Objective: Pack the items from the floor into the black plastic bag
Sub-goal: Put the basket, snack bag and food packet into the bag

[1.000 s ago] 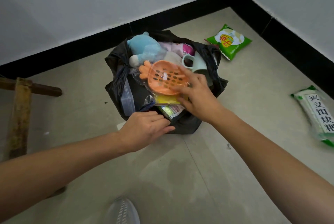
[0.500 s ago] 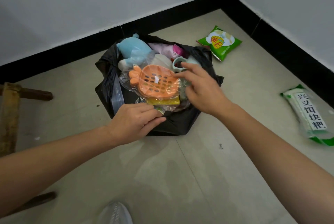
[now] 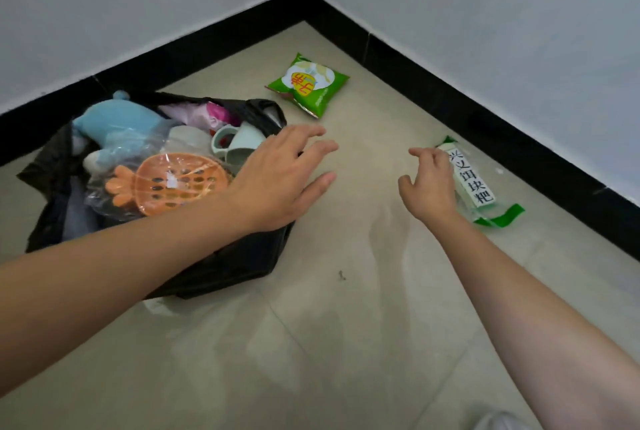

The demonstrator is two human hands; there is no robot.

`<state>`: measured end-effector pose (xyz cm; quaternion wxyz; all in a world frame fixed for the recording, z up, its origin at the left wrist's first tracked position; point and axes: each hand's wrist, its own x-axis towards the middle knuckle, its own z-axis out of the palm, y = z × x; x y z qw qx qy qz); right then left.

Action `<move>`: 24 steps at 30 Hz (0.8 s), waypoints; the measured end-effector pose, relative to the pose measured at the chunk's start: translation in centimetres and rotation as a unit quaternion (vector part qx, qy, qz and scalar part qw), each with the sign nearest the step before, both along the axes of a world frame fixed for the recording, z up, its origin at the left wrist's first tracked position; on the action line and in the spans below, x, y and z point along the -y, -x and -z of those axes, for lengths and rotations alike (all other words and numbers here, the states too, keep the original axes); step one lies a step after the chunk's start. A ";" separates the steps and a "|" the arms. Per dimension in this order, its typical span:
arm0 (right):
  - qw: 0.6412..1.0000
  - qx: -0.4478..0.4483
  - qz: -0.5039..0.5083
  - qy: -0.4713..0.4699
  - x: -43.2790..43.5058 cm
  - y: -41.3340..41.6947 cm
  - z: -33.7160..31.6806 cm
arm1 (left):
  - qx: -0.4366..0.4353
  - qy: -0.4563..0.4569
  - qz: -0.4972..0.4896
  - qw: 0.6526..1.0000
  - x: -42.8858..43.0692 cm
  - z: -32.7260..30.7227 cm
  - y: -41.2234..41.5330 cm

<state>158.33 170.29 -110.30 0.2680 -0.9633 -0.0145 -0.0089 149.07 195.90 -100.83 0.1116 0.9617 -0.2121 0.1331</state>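
Over in the corner of the room, the black plastic bag (image 3: 239, 266) sits on the floor (image 3: 346, 343), already stuffed: a blue plush toy (image 3: 117, 124), an orange slotted dish (image 3: 176, 183) in clear wrap and some pale green mugs (image 3: 239, 145) poke out the top. The left hand (image 3: 280, 180) hangs over the bag's right rim, fingers spread and straight, holding nothing, I'd guess ready to steady the opening. The right hand (image 3: 429, 183) is out at the white packet (image 3: 474, 183) with green ends, fingers loosely curled and apart, not clamped on it; can't tell if they touch. That packet looks like the next one to go in, and it lies well apart from the bag, near the wall. A green snack bag (image 3: 308, 86) lies just past the bag too. The floor is smooth beige tile, with black skirting (image 3: 450, 83) and white walls.
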 end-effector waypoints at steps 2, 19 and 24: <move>1.000 -0.023 0.007 0.011 0.6 -0.6 0.7 | -0.015 0.009 -0.017 1.000 1.5 0.4 -1.7; 0.970 -0.122 -0.086 0.190 -0.1 -4.3 11.7 | -0.200 -0.053 -0.255 0.945 3.8 12.6 -18.6; 0.973 -0.093 -0.077 0.198 -0.2 -4.5 12.1 | -0.150 0.036 -0.348 0.925 4.1 14.4 -24.0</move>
